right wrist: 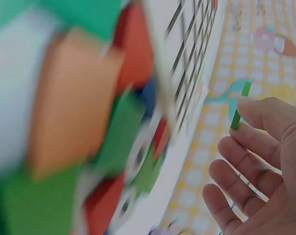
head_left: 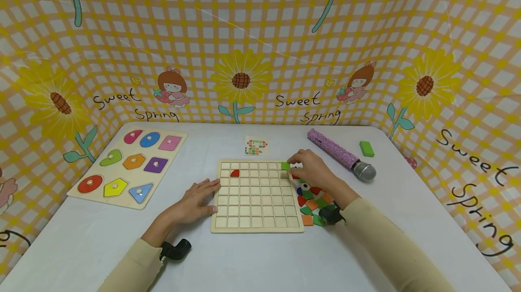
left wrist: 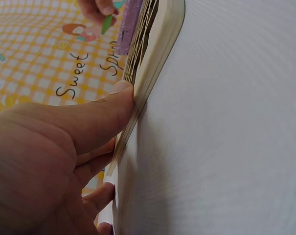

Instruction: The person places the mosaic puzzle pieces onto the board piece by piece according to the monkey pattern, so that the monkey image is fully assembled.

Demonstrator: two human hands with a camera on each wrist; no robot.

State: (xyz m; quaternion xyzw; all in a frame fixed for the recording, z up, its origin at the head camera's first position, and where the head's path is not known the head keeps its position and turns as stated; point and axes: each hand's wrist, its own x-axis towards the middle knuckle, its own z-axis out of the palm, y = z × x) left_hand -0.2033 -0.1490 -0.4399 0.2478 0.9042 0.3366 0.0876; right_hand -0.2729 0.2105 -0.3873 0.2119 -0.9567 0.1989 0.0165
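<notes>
A square wooden grid board (head_left: 256,196) lies in the middle of the table, with one red quarter-round piece (head_left: 234,173) in a cell near its top left. My left hand (head_left: 197,202) rests at the board's left edge, thumb and fingertips touching the rim. Between thumb and index finger, my right hand (head_left: 310,168) pinches a thin green square tile (right wrist: 241,105), held above the board's upper right corner. Beside the board's right edge spreads a pile of loose coloured pieces (head_left: 311,203) in orange, green, red and white, partly under the right hand and wrist.
Behind the board lies a small pattern card (head_left: 256,146). A purple glittery microphone (head_left: 338,152) and a green block (head_left: 367,148) are at the back right. At left lies a wooden shape puzzle (head_left: 129,165) with knobbed pieces. Patterned cloth (head_left: 260,25) rises around the table.
</notes>
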